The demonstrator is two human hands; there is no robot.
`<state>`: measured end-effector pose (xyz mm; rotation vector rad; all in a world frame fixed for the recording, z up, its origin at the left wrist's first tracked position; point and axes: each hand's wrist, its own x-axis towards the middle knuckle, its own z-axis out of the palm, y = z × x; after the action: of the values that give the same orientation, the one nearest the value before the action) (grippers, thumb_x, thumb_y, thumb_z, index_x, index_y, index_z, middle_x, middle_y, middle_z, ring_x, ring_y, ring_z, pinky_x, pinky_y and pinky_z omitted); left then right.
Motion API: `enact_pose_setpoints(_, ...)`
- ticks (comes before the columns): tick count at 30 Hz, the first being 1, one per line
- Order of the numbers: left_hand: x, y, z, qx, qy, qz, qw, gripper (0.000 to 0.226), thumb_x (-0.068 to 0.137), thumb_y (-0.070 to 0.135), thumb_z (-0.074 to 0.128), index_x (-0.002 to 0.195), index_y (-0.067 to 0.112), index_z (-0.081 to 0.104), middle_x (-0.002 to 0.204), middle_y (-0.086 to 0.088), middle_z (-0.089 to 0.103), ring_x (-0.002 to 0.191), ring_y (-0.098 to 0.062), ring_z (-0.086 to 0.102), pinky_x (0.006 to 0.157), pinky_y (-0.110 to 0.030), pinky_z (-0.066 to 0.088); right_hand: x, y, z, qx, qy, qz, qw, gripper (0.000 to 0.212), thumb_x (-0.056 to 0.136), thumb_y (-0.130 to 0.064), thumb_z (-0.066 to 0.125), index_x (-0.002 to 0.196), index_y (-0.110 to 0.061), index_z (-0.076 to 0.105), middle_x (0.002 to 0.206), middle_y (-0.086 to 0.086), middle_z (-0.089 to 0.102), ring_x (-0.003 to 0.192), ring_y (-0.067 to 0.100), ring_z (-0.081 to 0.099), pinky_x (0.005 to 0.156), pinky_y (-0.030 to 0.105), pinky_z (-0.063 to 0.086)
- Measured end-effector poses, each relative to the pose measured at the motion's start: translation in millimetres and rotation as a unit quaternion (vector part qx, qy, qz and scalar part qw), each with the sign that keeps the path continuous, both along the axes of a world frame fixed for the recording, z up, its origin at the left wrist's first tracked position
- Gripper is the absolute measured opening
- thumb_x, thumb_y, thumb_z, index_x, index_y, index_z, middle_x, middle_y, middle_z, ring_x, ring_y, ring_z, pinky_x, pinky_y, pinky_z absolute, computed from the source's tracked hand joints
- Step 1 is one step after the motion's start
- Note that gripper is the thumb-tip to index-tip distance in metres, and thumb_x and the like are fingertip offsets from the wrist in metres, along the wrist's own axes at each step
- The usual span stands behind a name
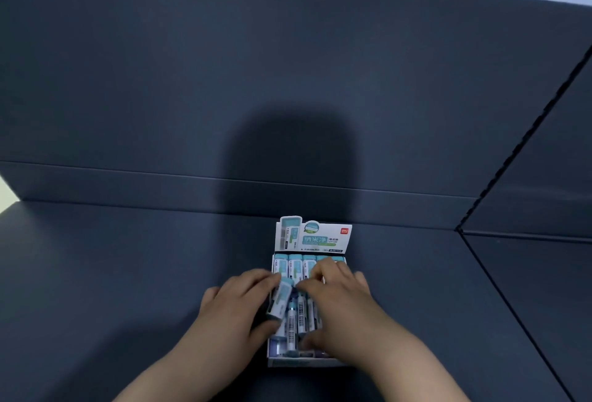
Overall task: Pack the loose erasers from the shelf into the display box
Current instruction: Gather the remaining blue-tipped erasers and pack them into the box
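left hand [237,308]: pinches tilted eraser [282,300] between fingers and thumb | right hand [339,308]: curled over packed erasers [296,267] just right of it (grip unclear) | display box [301,362]: beneath both hands

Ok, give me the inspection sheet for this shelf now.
Surface: dark matte shelf.
Job's things: display box with its header card upright; back row of erasers packed; front row partly filled; one loose eraser held over the box.
Clutter: nothing seen.
Grips: left hand pinches the loose eraser; right hand lies over the front row, fingers bent, hold unclear.
Cables: nothing seen.
Surroundings: dark back panel with a shadow on it; side panel at right.
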<state>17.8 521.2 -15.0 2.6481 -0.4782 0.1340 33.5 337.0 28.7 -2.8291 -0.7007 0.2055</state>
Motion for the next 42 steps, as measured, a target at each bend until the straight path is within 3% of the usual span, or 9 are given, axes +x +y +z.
enact_pose_setpoints(2,1.1,0.5,2.0,-0.010,0.027,-0.012,1.000,0.066,0.086,0.045,0.049,0.143,0.042,0.016,0.140,0.035,0.011,0.128,0.006,0.019,0.093,-0.022,0.016,1.2,1.3,-2.8,0.011,0.018,-0.008,1.000,0.072,0.070,-0.042,0.072,0.132,-0.028,0.038,0.122,-0.006,0.031,0.119,0.015,0.028,0.091,0.025,0.021)
enact_pose_setpoints(4,2.3,-2.2,6.4,0.006,0.048,-0.025,0.998,0.066,0.086,0.051,0.039,0.141,0.046,0.002,0.138,0.037,0.003,0.128,0.009,0.010,0.094,-0.021,0.011,2.2,0.2,-2.2,0.030,0.037,-0.017,0.999,0.072,0.068,-0.042,0.073,0.130,-0.029,0.038,0.124,-0.008,0.033,0.121,0.012,0.028,0.094,0.025,0.021)
enact_pose_setpoints(9,4.3,-3.7,2.4,-0.013,0.050,-0.020,0.998,0.065,0.085,0.046,0.042,0.143,0.043,0.012,0.143,0.028,0.020,0.130,0.007,0.016,0.094,-0.021,0.013,2.5,-0.9,4.6,0.009,0.020,-0.017,1.000,0.062,0.077,-0.034,0.063,0.132,-0.028,0.035,0.130,-0.006,0.037,0.125,0.015,0.028,0.096,0.030,0.021)
enact_pose_setpoints(13,3.3,-2.9,2.5,-0.020,0.046,-0.017,0.999,0.085,0.060,0.065,0.021,0.142,0.044,0.016,0.138,0.024,0.026,0.121,0.010,0.017,0.093,-0.019,0.013,-4.2,5.4,5.0,-0.018,0.001,0.011,1.000,0.060,0.077,-0.039,0.062,0.131,-0.024,0.040,0.124,-0.002,0.034,0.120,0.018,0.029,0.092,0.031,0.021)
enact_pose_setpoints(16,4.4,-1.3,2.7,-0.031,0.038,-0.014,0.999,0.087,0.058,0.065,0.026,0.142,0.043,0.021,0.132,0.021,0.032,0.121,0.006,0.025,0.091,-0.015,0.016,-7.3,6.9,4.4,-0.026,-0.026,0.014,0.999,0.059,0.076,-0.044,0.062,0.127,-0.021,0.042,0.125,-0.002,0.030,0.119,0.019,0.026,0.086,0.031,0.018)
enact_pose_setpoints(21,3.6,-4.0,5.4,-0.007,0.068,-0.016,0.998,0.094,0.052,0.068,0.016,0.143,0.044,0.009,0.141,0.028,0.018,0.131,0.005,0.016,0.093,-0.018,0.012,-5.6,6.7,3.8,-0.019,-0.016,0.029,0.999,0.053,0.075,-0.047,0.060,0.122,-0.025,0.048,0.124,-0.004,0.030,0.121,0.017,0.026,0.085,0.030,0.017)
enact_pose_setpoints(29,2.1,0.1,4.8,-0.054,0.074,-0.001,0.996,0.081,0.068,0.060,0.045,0.139,0.048,0.009,0.133,0.029,0.026,0.129,0.006,0.022,0.098,-0.018,0.017,-5.4,2.3,1.3,0.028,0.017,0.027,0.999,0.065,0.064,-0.063,0.065,0.119,-0.032,0.052,0.119,-0.013,0.030,0.115,0.009,0.026,0.087,0.027,0.016)
enact_pose_setpoints(35,5.9,2.3,13.8,-0.095,0.035,0.024,0.995,0.075,0.077,0.053,0.060,0.127,0.055,0.004,0.129,0.033,0.025,0.124,0.011,0.022,0.098,-0.017,0.017,-2.6,-6.7,3.5,0.139,-0.020,-0.040,0.989,0.066,0.069,-0.052,0.059,0.130,-0.039,0.036,0.121,-0.029,0.027,0.121,-0.005,0.021,0.091,0.016,0.011)
enact_pose_setpoints(42,33.9,-45.5,27.2,-0.020,0.022,-0.007,1.000,0.068,0.088,0.040,0.055,0.145,0.038,0.016,0.152,0.018,0.020,0.137,-0.002,0.017,0.107,-0.026,0.013,28.6,-22.8,-2.3,0.047,-0.051,-0.102,0.992,0.070,0.084,-0.042,0.056,0.144,-0.031,0.022,0.144,-0.012,0.030,0.132,0.011,0.024,0.099,0.027,0.018)
